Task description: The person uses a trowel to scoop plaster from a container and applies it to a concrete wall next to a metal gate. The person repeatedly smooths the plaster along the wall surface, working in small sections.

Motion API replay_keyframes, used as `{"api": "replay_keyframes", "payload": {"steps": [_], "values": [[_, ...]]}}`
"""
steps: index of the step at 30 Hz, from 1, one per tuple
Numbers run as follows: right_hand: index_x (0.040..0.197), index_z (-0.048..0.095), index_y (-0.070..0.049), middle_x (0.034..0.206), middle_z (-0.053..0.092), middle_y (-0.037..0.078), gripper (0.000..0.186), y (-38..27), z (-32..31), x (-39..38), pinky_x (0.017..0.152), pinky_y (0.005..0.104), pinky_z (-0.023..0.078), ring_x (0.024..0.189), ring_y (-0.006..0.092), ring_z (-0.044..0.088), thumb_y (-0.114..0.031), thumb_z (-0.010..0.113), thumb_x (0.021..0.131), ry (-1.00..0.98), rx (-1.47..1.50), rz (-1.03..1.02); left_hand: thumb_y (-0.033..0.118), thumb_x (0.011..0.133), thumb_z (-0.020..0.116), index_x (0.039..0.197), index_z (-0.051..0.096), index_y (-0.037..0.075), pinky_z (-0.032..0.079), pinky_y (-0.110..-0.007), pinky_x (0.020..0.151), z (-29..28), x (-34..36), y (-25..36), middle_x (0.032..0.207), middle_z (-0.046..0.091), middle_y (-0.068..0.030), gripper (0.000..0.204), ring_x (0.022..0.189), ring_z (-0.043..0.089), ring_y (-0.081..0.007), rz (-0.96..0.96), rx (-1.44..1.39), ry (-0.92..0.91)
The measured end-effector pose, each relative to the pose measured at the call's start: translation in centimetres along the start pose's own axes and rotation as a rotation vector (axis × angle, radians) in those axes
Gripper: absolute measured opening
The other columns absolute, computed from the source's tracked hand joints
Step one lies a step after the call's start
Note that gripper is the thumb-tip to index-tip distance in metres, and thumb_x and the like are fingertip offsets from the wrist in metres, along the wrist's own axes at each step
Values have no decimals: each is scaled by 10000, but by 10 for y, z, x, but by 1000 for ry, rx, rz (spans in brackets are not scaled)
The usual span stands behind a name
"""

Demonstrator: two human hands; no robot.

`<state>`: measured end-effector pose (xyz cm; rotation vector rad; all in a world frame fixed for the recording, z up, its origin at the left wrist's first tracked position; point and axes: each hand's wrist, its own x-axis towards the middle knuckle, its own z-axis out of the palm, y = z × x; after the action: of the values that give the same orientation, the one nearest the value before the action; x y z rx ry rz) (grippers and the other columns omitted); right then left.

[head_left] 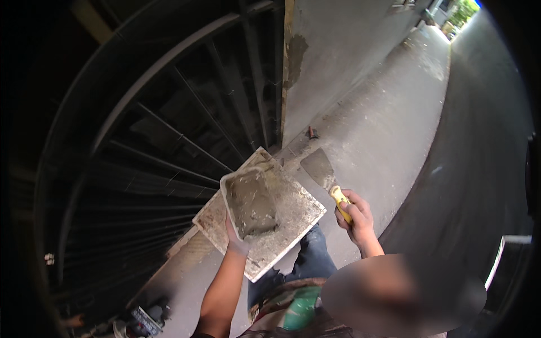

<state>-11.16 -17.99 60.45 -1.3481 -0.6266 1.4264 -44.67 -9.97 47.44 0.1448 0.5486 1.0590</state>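
Observation:
My right hand (356, 216) is wrapped round the yellow handle of a putty knife (319, 168). Its wide blade, smeared with grey, points up and away to the left. With my left hand (237, 239) I grip the near left side of a shallow pale tub (227, 198). Wet grey mortar (253, 204) fills much of the tub, its surface uneven. The tub is tilted over a square, white-edged board (293, 211) crusted with dried mortar; whether it touches the board I cannot tell. The knife is apart from both tub and board.
A dark barred metal gate (186, 112) stands to the left. Beyond the board rises a grey plastered wall (338, 50) with a darker damp patch (296, 59). A small reddish object (312, 133) lies on the concrete floor (383, 124). Assorted items (145, 320) sit at the lower left.

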Motion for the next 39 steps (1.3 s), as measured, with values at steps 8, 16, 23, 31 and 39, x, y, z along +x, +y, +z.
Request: {"api": "replay_keyframes", "payload": {"steps": [8,16,23,31,39], "values": [[1500,565,14,832,677,2,453,36,90,20,682,227,439,745,60,569,-138,666,1086,267,-235,-141,559,1175,348,1659,448,59,472,-512,1232,-3,187,-35,1621,568,-169,704,1461,581,-340,-116,-107,-445],[1429,689,59,957,771,104,396,71,74,126,742,246,519,819,80,657,4,684,1037,537,-581,-504,545,1190,310,1660,447,70,449,-485,1250,-19,304,-83,1636,549,-153,682,1482,558,-316,-75,-183,-660],[1366,745,72,968,819,172,380,75,65,173,777,255,554,819,106,706,56,710,989,572,-753,-520,535,1193,301,1641,458,50,469,-483,1237,-10,326,-89,1605,557,-182,678,1466,570,-324,-129,-142,-476],[1379,729,93,1037,819,120,356,61,67,186,795,209,519,858,46,645,40,683,1030,599,-519,-333,560,1193,264,1657,416,44,495,-509,1222,3,317,-77,1628,519,-190,710,1464,573,-342,-161,-199,-440],[1361,735,101,1082,829,181,348,75,71,199,830,232,561,937,95,731,64,676,1020,583,-615,-385,309,1170,527,1668,329,-5,556,-467,1154,5,317,-79,1600,510,-208,622,1447,577,-331,176,0,-468]]}}
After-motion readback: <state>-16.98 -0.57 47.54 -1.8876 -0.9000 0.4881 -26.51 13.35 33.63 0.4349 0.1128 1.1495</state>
